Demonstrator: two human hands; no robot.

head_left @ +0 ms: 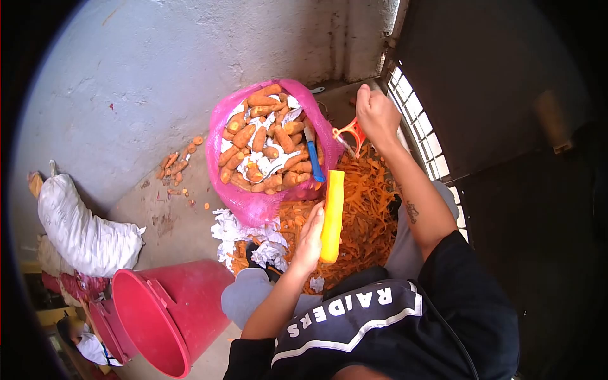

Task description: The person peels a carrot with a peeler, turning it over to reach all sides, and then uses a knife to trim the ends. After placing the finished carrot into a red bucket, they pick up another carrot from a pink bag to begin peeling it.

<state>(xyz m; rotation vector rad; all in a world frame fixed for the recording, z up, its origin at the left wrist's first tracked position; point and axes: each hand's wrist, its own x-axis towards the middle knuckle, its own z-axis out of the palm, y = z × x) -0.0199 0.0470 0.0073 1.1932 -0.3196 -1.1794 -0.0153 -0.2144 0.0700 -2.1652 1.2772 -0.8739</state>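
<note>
The yellow carrot [332, 216] is in your left hand [309, 239], your fingers wrapped round its lower part and its top end pointing away from you, above the heap of orange peelings [367, 231] between your legs. Your hands are apart: the right hand [379, 116] is closed in a fist on the orange peeler [354, 133], well clear of the carrot. Just beyond the heap, you have the open pink sack [239, 206] full of unpeeled carrots [259, 138], with white paper scraps among them and a blue-handled knife [315, 161] lying on top at the side nearer your right hand. More crumpled paper [271, 253] lies beside the peelings. To your left are carrot ends [177, 168] on the floor by the wall, a red bucket [206, 307] and a stuffed white sack [88, 225].
</note>
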